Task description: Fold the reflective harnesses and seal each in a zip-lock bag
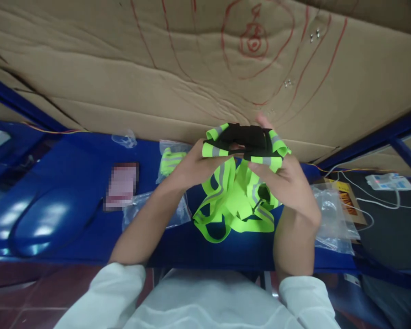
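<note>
A neon yellow-green reflective harness point(238, 196) with grey stripes hangs between my hands, its loose straps trailing over the blue tabletop. Its black part point(246, 137), which looks like a buckle or fastener section, is raised between both hands. My left hand point(202, 162) is closed around the harness's left side, thumb along the lower edge. On the other side my right hand point(281, 173) grips the right end, thumb in front and a finger showing behind. The fingers behind the black part are mostly hidden.
A folded neon strap in a clear bag point(169, 162) lies left of my hands, near a blurred-out phone-like item point(121, 186) and a clear plastic bag point(178, 212). More clear bags point(332, 219) lie at right, beside a power strip point(389, 182) with white cables. Cardboard point(198, 82) rises behind.
</note>
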A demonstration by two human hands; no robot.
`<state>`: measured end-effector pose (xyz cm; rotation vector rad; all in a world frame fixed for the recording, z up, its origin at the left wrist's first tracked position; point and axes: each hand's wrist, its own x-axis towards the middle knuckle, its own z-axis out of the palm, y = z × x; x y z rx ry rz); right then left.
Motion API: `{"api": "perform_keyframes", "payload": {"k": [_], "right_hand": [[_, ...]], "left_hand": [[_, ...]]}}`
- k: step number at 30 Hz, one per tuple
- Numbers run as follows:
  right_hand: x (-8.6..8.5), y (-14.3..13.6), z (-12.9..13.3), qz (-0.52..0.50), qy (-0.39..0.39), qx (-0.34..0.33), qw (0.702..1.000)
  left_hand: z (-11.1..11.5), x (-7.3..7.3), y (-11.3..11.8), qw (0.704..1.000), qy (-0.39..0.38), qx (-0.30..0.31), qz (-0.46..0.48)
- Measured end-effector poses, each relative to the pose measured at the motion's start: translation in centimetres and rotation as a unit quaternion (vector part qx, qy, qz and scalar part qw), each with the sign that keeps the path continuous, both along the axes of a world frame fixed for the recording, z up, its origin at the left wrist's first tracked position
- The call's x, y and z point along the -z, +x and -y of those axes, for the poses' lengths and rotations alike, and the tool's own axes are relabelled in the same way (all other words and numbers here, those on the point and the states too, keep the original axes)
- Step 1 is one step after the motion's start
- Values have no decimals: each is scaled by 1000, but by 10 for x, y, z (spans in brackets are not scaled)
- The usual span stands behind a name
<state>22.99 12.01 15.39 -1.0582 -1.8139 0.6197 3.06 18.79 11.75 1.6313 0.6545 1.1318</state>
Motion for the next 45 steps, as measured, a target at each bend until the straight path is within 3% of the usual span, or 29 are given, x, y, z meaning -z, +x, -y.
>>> {"api": "perform_keyframes", "payload": {"k": [2, 5, 9, 13, 17, 20, 22, 25, 30, 36, 41, 45], "right_hand": [[5, -3, -6, -14, 24, 4, 1000], [13, -9, -12, -53, 11, 5, 999], [14, -11, -11, -16, -9, 26, 999], [-1, 5, 1, 44, 29, 56, 997], [-13, 16, 11, 128, 29, 27, 991], [-9, 10, 11, 199, 0, 58, 978], [-5, 5, 6, 186, 14, 132, 974], [-2, 4, -2, 125, 41, 204, 970], [-8, 17, 0, 41, 56, 217, 974], [-18, 29, 17, 86, 36, 183, 979], [-17, 47, 18, -5, -72, 107, 992], [-6, 53, 4, -72, -174, 44, 981]], "left_hand": [[-1, -1, -2, 999, 32, 3, -2], [5, -8, 3, 994, 84, 67, -17], [15, -9, 10, 995, 42, 72, -47], [14, -4, 4, 992, 17, 91, -82], [6, 1, 0, 965, -53, 205, -156], [3, 8, 6, 962, -84, 229, -121], [4, 13, 14, 955, -143, 250, -74], [11, 22, 27, 920, -251, 301, -14], [27, 34, 42, 855, -361, 370, 48], [24, 41, 42, 874, -302, 379, 7], [27, 34, 40, 854, -221, 470, -42], [30, 22, 32, 890, -116, 435, -73]]}}
